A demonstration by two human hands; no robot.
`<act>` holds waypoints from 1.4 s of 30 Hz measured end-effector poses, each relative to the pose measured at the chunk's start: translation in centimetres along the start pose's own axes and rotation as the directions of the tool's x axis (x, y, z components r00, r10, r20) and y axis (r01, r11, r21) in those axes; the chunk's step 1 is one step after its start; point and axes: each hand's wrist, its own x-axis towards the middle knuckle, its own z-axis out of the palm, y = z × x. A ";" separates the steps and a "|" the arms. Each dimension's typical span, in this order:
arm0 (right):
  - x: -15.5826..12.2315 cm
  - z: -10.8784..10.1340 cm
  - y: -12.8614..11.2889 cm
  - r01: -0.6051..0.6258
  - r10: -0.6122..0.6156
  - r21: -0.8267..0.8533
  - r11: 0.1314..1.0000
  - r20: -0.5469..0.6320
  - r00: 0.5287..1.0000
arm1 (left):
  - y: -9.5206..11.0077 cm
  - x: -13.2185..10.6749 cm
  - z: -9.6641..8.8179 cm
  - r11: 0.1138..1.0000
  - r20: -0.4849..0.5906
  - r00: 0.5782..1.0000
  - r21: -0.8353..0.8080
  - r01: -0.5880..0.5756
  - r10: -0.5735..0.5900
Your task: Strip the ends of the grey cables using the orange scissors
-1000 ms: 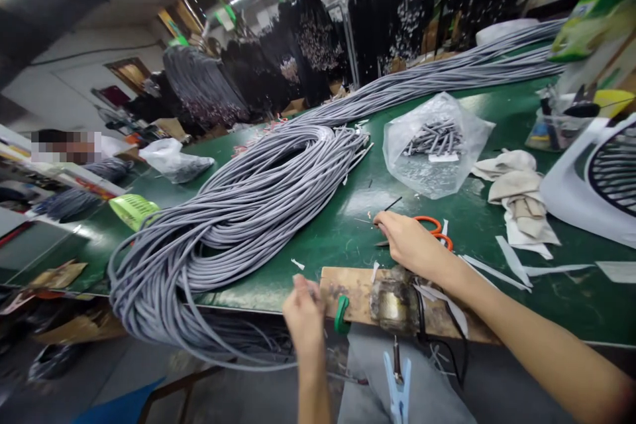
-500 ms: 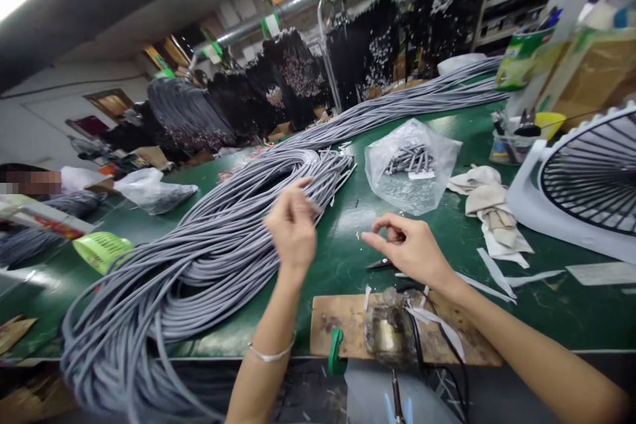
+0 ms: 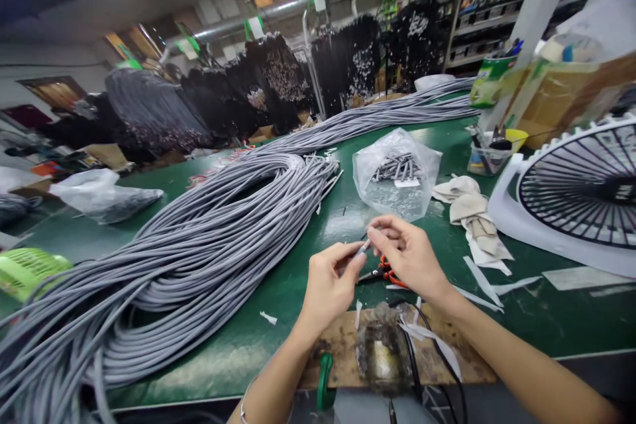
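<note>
Two left fingers (image 3: 352, 253) pinch a grey cable stub (image 3: 364, 247), right fingers (image 3: 383, 230) loosely curled just beside it.

Both forearms (image 3: 271, 384) angled inward from the bottom corners, left hand (image 3: 330, 285) and right hand (image 3: 410, 255) raised close together at centre, fingers (image 3: 382, 228) curled and pinching, fingertips almost meeting, wrists slightly bent.

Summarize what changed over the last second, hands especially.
The left hand rose from the edge of the wooden board, passed over the grey cable coil, and now pinches a small pale piece, too small to identify. The right hand curled in beside it, above the orange-handled scissors. The coil, board and plastic bag stayed put; only the view shifted.
</note>
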 end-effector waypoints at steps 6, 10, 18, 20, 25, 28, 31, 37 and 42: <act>0.0 0.1 -0.1 -0.039 0.040 -0.059 0.998 0.016 0.999 | 0.0 -0.2 0.2 0.982 0.031 0.993 -0.151 0.115 -0.112; 0.0 0.3 -0.3 -0.054 0.055 -0.010 0.998 0.021 0.998 | 0.3 -0.4 0.0 0.994 -0.004 0.995 -0.043 0.096 -0.096; -0.3 0.6 -0.1 -0.079 0.078 0.015 0.997 0.084 0.993 | 0.2 -0.6 -0.1 0.996 0.046 0.997 -0.055 0.066 -0.063; -0.3 0.4 0.1 -0.055 0.058 -0.064 0.996 0.040 0.998 | 0.3 -0.5 -0.1 0.991 0.027 0.997 -0.111 0.071 -0.068; -0.7 0.1 0.2 0.083 -0.097 -0.421 0.903 -0.011 0.995 | 0.7 -0.3 -0.2 0.969 -0.111 0.989 -0.236 0.067 -0.095; -1.1 0.2 0.1 0.177 -0.179 -0.531 0.829 0.047 0.983 | 0.7 -0.2 -0.4 0.963 -0.165 0.980 -0.263 0.062 -0.108; -1.5 0.4 0.1 0.205 -0.204 -0.579 0.789 0.069 0.977 | 0.7 -0.2 -0.4 0.961 -0.170 0.980 -0.270 0.057 -0.106; -1.4 0.5 -0.1 0.211 -0.196 -0.560 0.801 0.087 0.977 | 0.6 -0.4 -0.4 0.979 -0.127 0.989 -0.196 0.056 -0.082; -1.3 0.5 -0.1 0.080 -0.039 -0.459 0.885 0.098 0.994 | 0.1 -0.6 -0.3 0.962 -0.203 0.960 0.230 -0.144 0.192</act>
